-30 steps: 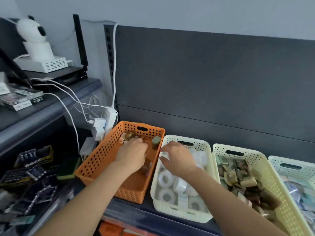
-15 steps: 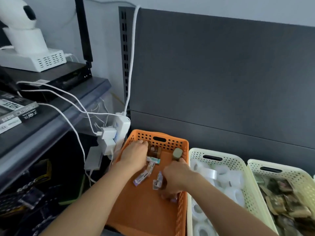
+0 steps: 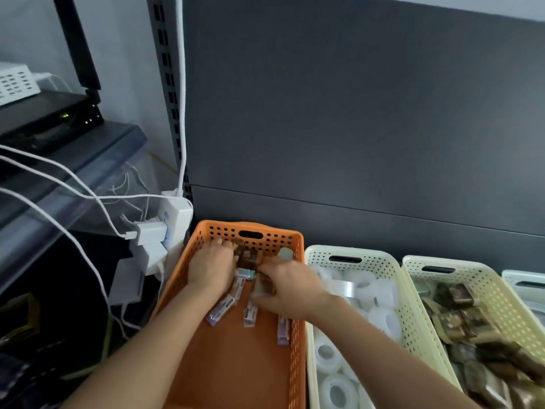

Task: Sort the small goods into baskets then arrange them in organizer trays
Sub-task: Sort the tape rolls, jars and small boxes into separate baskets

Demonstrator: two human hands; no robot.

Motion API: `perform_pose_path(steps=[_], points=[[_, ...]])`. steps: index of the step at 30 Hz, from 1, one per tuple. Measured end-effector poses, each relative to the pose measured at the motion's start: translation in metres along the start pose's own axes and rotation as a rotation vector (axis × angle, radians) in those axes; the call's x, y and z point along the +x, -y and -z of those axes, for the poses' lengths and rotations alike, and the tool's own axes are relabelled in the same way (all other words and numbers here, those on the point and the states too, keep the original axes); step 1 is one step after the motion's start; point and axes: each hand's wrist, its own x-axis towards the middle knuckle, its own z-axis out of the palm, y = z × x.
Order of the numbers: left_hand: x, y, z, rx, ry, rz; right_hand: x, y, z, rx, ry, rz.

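An orange basket (image 3: 298, 293) holds several small purple-and-white packs (image 3: 221, 309), a teal pack (image 3: 245, 273), brown packs (image 3: 250, 256) and a grey-green round piece (image 3: 285, 253). My left hand (image 3: 211, 265) lies knuckles up in the basket's far left corner, with its fingers bent down beside the brown packs. What is under it is hidden. My right hand (image 3: 287, 287) reaches in from the right and pinches a small brown pack (image 3: 264, 286) between thumb and fingers.
To the right stand a cream basket (image 3: 348, 250) of white tape rolls, a second cream basket (image 3: 498, 293) of brown packs, and a third basket (image 3: 525, 283) at the edge. A white power strip (image 3: 177, 219) with chargers and cables hangs left of the orange basket. A dark panel rises behind.
My right hand left the tape-roll basket, crossed into the orange one and took hold of a brown pack. My left hand shifted to the far corner. The view moved closer and left.
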Motion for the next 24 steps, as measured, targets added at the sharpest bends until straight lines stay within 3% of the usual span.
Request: perform_pose_path(steps=[5,12,24], points=[[-0.022,-0.018,0.012,-0.171,-0.096,-0.008,-0.022,-0.009,0.008,0.166,-0.260,-0.023],[-0.082,-0.096,0.044,-0.361,-0.202,-0.061,-0.095,-0.046,0.026,0.303,-0.484,-0.121],[-0.159,-0.273,0.032,-0.398,-0.154,-0.331,-0.250,-0.149,0.033,0.180,-0.594,-0.320]])
